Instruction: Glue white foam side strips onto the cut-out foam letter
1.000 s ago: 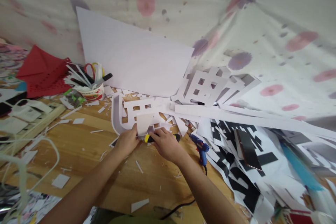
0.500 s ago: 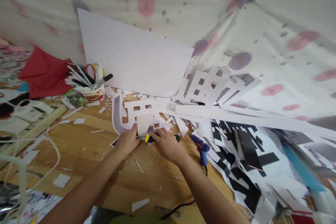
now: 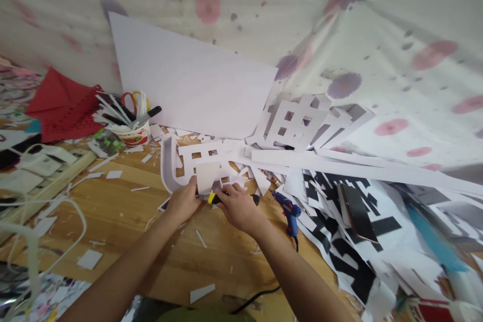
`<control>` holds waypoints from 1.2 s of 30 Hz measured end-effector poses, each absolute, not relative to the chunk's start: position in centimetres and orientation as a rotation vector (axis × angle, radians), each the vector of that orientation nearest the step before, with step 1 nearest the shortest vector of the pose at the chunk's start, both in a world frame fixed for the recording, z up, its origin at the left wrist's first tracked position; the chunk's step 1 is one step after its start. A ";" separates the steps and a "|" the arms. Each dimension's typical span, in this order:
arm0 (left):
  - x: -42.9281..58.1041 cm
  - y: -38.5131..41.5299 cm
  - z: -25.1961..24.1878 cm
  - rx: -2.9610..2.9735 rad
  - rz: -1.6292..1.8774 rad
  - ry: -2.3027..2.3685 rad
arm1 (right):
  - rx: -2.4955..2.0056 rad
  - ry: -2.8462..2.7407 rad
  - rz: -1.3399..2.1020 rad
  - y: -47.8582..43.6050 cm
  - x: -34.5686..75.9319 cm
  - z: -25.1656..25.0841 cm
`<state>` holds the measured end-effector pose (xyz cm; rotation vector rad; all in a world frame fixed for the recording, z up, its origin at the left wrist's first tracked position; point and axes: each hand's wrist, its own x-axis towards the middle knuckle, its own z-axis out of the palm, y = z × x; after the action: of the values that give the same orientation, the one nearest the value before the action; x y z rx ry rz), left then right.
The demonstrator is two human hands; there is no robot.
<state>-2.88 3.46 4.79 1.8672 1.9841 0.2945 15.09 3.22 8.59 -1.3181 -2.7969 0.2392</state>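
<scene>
My right hand (image 3: 238, 207) is closed around a yellow and black utility knife (image 3: 213, 198), its yellow front end pointing left toward my other hand. Its blade is too small to make out. My left hand (image 3: 184, 202) grips the near edge of a white foam board piece (image 3: 207, 175); the fingertips are partly hidden. Under and behind that piece lies a white cut-out with square holes (image 3: 204, 153). A white strip bent in a curve (image 3: 168, 166) stands on edge at its left.
A blue glue gun (image 3: 290, 211) lies right of my right hand, its black cord running toward me. Black-printed paper sheets and a phone (image 3: 356, 214) are farther right. A tub of tools (image 3: 136, 133), a power strip (image 3: 45, 186) and white scraps lie on the left.
Both hands stay in nearly the same place, still holding the knife and the foam board piece. The whole view has shifted very slightly.
</scene>
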 end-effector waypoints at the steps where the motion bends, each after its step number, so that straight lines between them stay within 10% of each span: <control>1: -2.8 3.5 4.9 1.866 0.298 1.982 | -1.322 -2.798 0.236 3.2 15.1 8.6; 36: -2.9 3.6 4.3 1.855 0.366 1.999 | -1.414 -2.869 0.261 3.8 15.9 10.2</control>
<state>-2.91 3.59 4.32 1.8551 1.9988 0.3658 15.94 3.82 10.17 -1.4143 -2.8692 0.2612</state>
